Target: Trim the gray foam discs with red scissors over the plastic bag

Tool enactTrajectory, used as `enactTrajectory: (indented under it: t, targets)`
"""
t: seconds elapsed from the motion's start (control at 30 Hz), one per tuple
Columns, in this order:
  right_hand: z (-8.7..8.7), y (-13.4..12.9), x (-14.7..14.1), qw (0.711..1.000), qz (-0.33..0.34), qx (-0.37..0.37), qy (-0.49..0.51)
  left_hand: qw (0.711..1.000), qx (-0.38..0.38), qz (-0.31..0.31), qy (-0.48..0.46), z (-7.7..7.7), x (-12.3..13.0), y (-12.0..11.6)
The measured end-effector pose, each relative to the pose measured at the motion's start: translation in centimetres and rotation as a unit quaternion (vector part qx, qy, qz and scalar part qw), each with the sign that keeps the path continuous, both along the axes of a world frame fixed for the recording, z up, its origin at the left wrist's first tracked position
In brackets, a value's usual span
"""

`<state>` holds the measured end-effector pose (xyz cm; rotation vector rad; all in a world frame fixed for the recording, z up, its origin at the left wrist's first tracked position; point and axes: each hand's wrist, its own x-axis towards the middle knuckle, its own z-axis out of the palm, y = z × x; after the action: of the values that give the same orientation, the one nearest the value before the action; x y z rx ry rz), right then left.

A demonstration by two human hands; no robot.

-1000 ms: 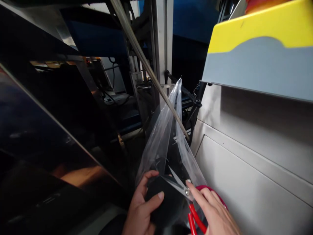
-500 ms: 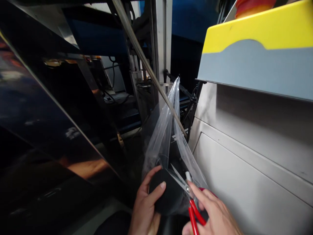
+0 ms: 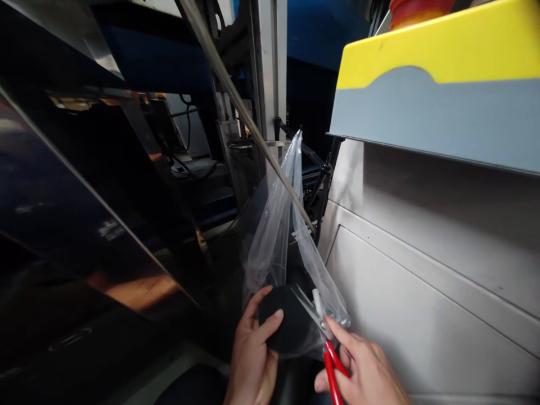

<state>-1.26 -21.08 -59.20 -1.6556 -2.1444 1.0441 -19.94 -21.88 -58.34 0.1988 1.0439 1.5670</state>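
We pinch the disc (image 3: 291, 323), near the middle, with the left hand (image 3: 255, 346) and grip the scissors (image 3: 331, 351) in the right hand (image 3: 363, 368) — the bag (image 3: 270, 236) rises beyond. Keep the tips off our left hand — whether they touch the bag, we can't quite tell.

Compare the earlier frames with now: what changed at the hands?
The scissors in the right hand have closed partway; more of a white piece shows beside them. The left hand keeps its grip on the dark round piece; the clear plastic still peaks beyond.
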Motion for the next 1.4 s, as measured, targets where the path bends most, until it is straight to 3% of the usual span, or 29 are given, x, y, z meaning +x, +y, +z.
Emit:
enactTrajectory:
  t: [0.3,0.7,0.83,1.03,1.27,1.4]
  targets:
    - [0.1,-0.1,-1.3,0.999,-0.026,-0.018,-0.004,1.0,-0.009,0.0,0.03,-0.1,1.5,-0.4]
    - [-0.9,-0.1,-0.8,0.996,-0.056,-0.035,0.062,0.999,0.016,-0.028,-0.042,-0.8,1.7,0.2]
    - [-0.3,0.0,-0.7,0.996,-0.062,-0.041,0.053,0.998,0.036,-0.039,-0.037,-1.0,2.1,0.6]
    - [0.3,0.3,-0.9,0.998,-0.065,0.008,-0.013,0.998,0.045,-0.039,-0.01,-1.3,2.7,1.1]
    - [0.6,0.2,-0.7,0.996,-0.079,-0.026,0.023,0.998,0.048,-0.046,0.003,-1.3,2.6,1.1]
    - [0.5,0.3,-0.6,0.997,-0.076,-0.01,0.028,0.997,0.043,-0.07,0.012,-1.3,2.2,1.2]
